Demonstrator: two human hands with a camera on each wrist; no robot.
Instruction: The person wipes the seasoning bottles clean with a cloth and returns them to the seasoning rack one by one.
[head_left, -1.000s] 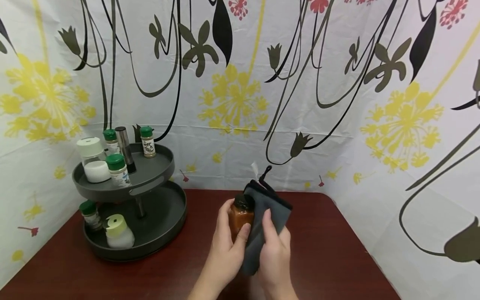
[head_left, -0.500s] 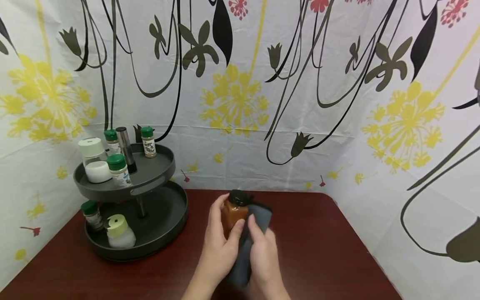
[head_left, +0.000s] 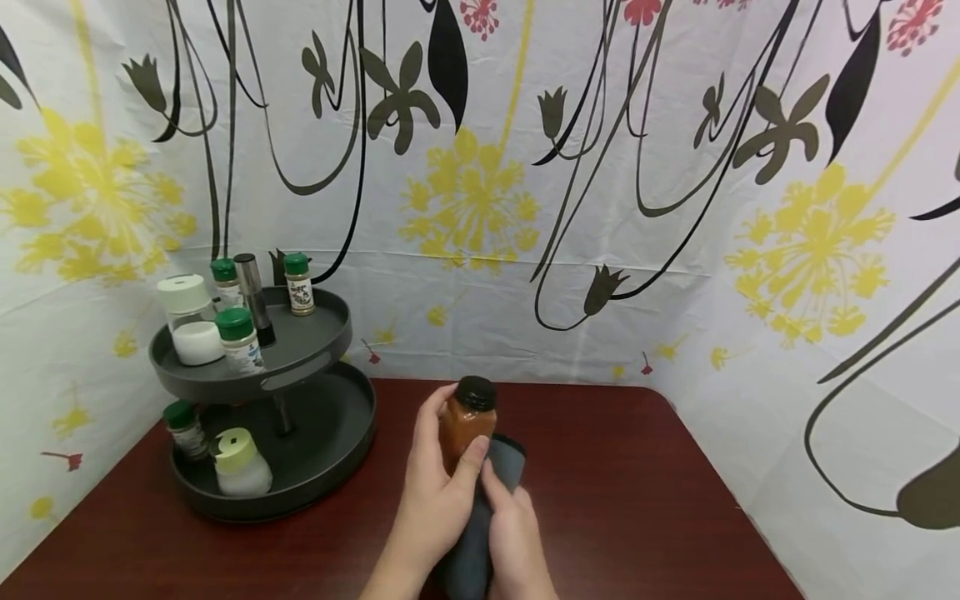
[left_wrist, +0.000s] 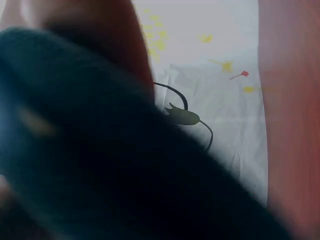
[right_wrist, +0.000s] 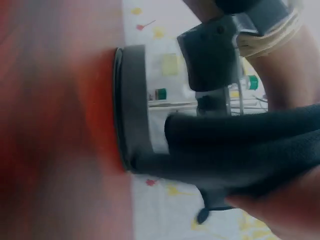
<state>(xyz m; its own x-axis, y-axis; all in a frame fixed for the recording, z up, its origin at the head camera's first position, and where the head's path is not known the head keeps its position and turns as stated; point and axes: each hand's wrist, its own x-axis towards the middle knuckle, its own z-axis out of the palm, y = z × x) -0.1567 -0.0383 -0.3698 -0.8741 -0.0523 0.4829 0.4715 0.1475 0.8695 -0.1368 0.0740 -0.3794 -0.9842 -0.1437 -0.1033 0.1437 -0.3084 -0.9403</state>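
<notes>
Orange-brown, black-capped bottle (head_left: 463, 429) sits nearly upright, gripped around its body by the left hand (head_left: 438, 496). Right hand (head_left: 513, 525) grips the folded grey-blue cloth (head_left: 476, 529) below; firm bottle support should prevent slipping

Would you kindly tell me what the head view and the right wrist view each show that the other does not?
Only head: the black-lidded brown jar in the left hand.
Only right wrist: a boxy dark device and the small loop on the dark cloth.
Both: that cloth, the two-tier stand, the table and the flowered backdrop.
</notes>
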